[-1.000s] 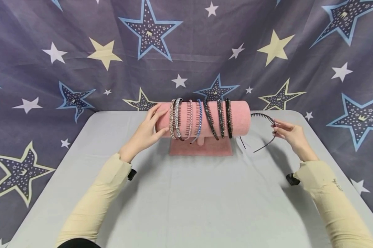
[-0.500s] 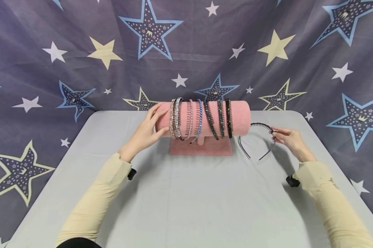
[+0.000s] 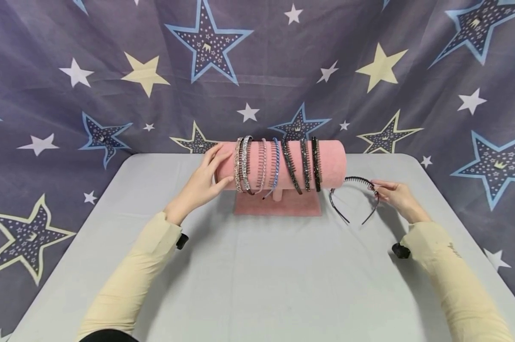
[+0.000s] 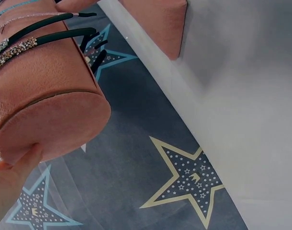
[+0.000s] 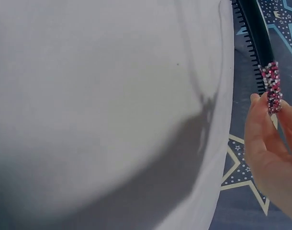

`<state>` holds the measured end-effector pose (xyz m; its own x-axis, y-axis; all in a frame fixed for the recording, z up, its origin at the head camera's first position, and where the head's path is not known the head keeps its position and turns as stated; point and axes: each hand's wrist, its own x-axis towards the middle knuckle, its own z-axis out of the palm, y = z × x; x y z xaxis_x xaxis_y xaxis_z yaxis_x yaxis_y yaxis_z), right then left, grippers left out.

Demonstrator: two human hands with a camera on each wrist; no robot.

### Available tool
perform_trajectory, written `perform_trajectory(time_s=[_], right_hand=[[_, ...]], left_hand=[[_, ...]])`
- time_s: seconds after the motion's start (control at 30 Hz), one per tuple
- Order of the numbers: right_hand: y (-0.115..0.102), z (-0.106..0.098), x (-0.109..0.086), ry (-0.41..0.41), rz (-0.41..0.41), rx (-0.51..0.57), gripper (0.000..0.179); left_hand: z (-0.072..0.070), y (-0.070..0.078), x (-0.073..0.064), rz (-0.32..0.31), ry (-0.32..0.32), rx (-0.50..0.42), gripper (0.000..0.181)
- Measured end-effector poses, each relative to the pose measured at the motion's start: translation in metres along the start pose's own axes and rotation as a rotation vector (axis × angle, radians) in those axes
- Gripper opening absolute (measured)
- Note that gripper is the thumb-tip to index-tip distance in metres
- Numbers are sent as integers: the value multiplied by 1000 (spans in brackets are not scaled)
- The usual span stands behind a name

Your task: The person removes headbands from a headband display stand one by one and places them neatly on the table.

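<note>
A pink velvet display roll point(image 3: 334, 164) lies sideways on its stand, with several toothed headbands around it. My left hand point(image 3: 199, 183) grips the roll's left end, fingers over the top; in the left wrist view the thumb point(image 4: 28, 158) presses near the edge of the round end face. Beyond the roll's right end, my right hand point(image 3: 397, 195) pinches a black toothed headband point(image 3: 360, 179), arch up and both legs pointing down. The right wrist view shows pink, white and dark beads point(image 5: 272, 86) on this headband, right at the fingertips.
The stand's pink base point(image 3: 279, 209) rests on a white-covered table point(image 3: 274, 275). Among the headbands on the roll are a blue one point(image 3: 276, 164), a silver one point(image 3: 244, 164) and a black one point(image 3: 315, 164). A star-patterned cloth point(image 3: 266, 57) hangs behind.
My right hand has moved slightly down and left with its headband, whose legs now both show fully beside the roll. The left hand keeps its place on the roll.
</note>
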<state>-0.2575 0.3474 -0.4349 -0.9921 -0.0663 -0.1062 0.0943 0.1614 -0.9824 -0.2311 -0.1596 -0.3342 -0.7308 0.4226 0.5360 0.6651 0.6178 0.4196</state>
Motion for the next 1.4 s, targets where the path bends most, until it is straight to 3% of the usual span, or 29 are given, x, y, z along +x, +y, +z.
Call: perform_trajectory(time_s=[0.13,0.33,0.87,1.0,1.13,1.23,1.4], right_hand=[[-12,9,-11,-23,-2,50,28],[-5,8,-9,-3,25,48,26],[4,7,-5,32,-8,83,21],[2,8,-6,62,-21,-82,29],[-5,13,-11,88,-100,-466,39],[-13,19,-14,104,-186,-656,37],[-32,31,-22,138,-287,-646,34]], left_hand=[[0,1,-1,-3,0,5,55],[1,1,-2,-11,-6,7,55],[2,0,-2,-10,0,-6,55],[2,-1,-2,-9,0,-3,55],[1,-1,-2,-11,-4,1,55],[1,-1,-2,-13,-4,2,55],[1,-1,-2,-10,0,7,55]])
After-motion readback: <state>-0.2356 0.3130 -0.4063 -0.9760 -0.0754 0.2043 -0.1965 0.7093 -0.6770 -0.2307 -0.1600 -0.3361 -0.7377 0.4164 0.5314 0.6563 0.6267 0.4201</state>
